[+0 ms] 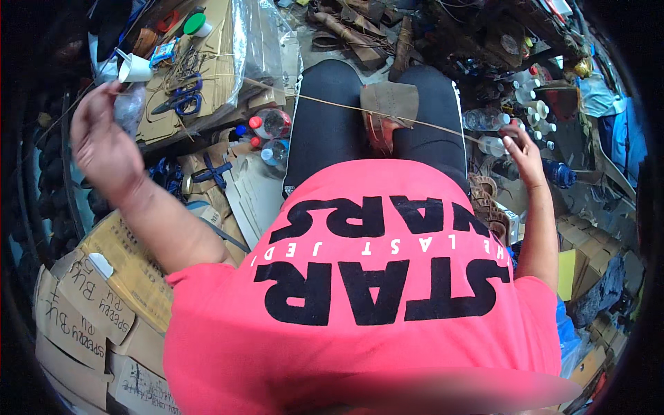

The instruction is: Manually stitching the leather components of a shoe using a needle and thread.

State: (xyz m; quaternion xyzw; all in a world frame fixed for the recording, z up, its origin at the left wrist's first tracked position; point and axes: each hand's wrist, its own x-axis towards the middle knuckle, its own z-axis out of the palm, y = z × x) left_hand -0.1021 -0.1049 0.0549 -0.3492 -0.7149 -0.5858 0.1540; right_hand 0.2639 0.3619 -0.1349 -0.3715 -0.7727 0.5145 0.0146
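Observation:
Between my knees is a brown leather shoe piece point(391, 102), with a reddish part beneath it. A thin tan thread point(311, 98) stretches across my lap and meets the leather, running out to both sides. Out to the right, my right hand point(526, 155) has its fingers closed on the thread's right end. My left hand point(107, 142) is raised far to the left, beside a white cup point(135, 68). Its fingers are curled together around the thread, which is hard to follow close to that hand.
Blue-handled scissors point(185, 97) lie on stacked cardboard point(218, 41) at the left, near a green-lidded tub point(197, 25). Plastic bottles point(271, 123) stand beside my left leg. More bottles point(484, 120) are by my right knee. Cardboard boxes point(131, 256) fill the lower left.

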